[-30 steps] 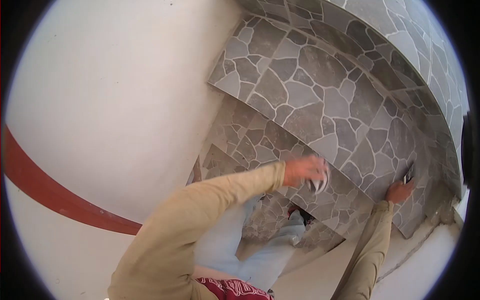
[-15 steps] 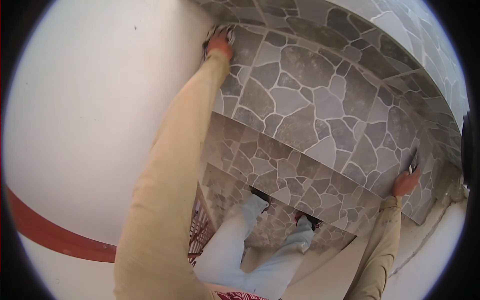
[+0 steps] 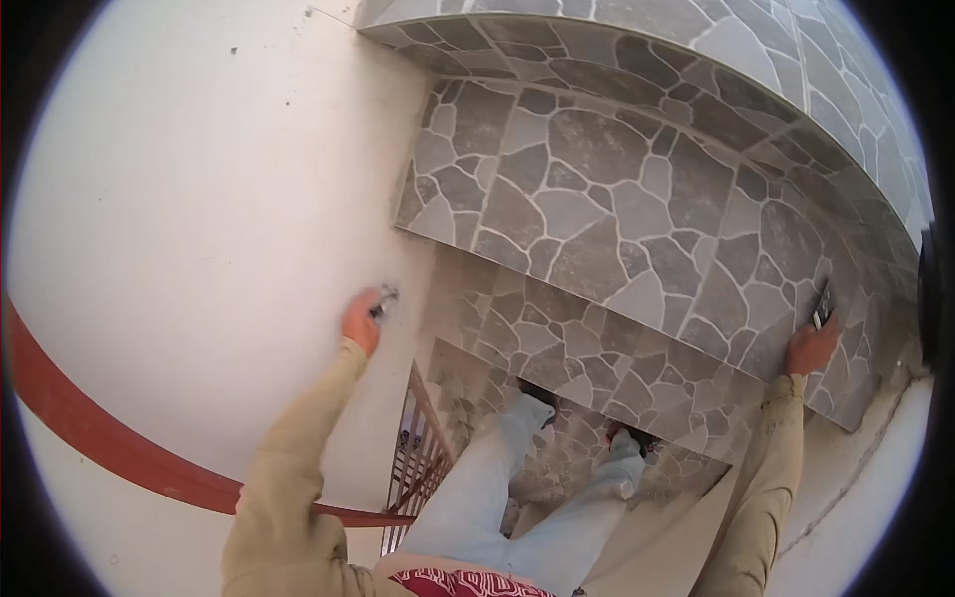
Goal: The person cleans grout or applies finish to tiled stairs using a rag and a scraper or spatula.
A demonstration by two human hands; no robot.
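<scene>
My left hand (image 3: 360, 323) is closed around a small crumpled grey-and-white rag (image 3: 386, 298), blurred by motion, in front of the white wall left of the steps. My right hand (image 3: 813, 348) rests near the right end of a stone-patterned step (image 3: 572, 214). Its fingers are closed on a dark, narrow, flat tool (image 3: 824, 300) that points away from me; its exact kind is too small to make out.
Below me, lower steps (image 3: 537, 323) descend towards my feet. A curved upper step (image 3: 647, 75) rises ahead. On the left are a white wall (image 3: 199, 229) with a red band (image 3: 109, 458) and a brown railing (image 3: 423, 453). A cracked ledge (image 3: 865, 458) lies right.
My left hand has left the step's far left corner with the rag and come back towards me, beside the wall. My right hand stays nearly in place, still holding the dark tool.
</scene>
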